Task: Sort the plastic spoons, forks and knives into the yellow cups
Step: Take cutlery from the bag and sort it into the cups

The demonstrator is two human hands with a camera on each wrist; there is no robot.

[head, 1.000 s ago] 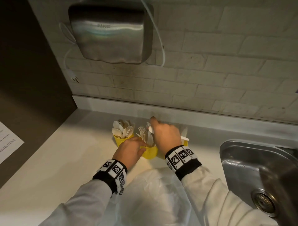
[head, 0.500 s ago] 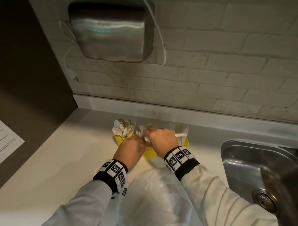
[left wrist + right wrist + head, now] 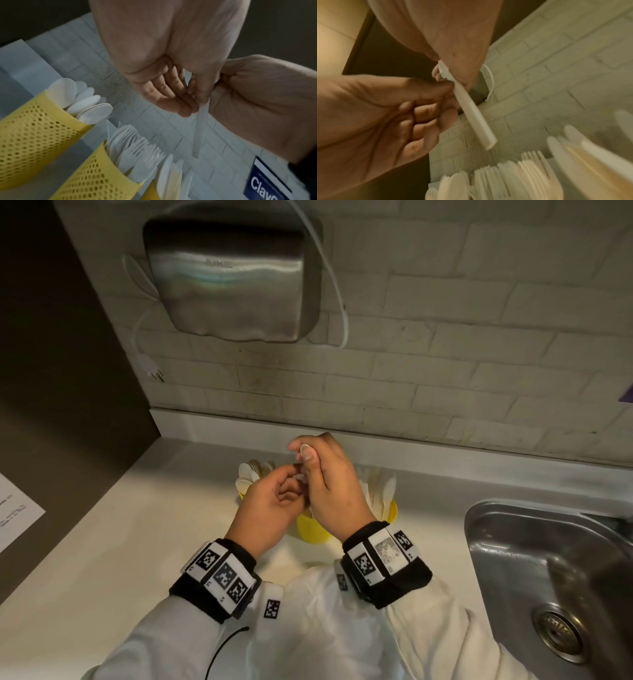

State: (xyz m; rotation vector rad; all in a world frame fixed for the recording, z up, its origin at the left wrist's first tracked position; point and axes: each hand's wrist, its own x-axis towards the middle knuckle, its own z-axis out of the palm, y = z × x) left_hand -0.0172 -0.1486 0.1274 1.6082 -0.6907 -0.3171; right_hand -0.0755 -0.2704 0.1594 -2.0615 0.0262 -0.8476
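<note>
Three yellow perforated cups stand by the wall. The left cup (image 3: 34, 128) holds spoons (image 3: 247, 478), the middle cup (image 3: 310, 530) holds forks (image 3: 137, 146), and the right cup (image 3: 393, 511) holds knives (image 3: 382, 491). Above the middle cup my right hand (image 3: 303, 453) pinches a white plastic utensil (image 3: 474, 116), handle hanging down. The utensil's head is hidden in my fingers. My left hand (image 3: 294, 484) meets the right, its thumb and curled fingers on the same utensil (image 3: 199, 135).
A crumpled clear plastic bag (image 3: 325, 628) lies on the white counter (image 3: 120, 542) in front of the cups. A steel sink (image 3: 548, 559) is at the right. A metal hand dryer (image 3: 233, 278) and its cable (image 3: 339, 302) hang on the brick wall above.
My right hand has lifted a utensil up from the cups. My left hand has let go of the middle cup and risen to meet it.
</note>
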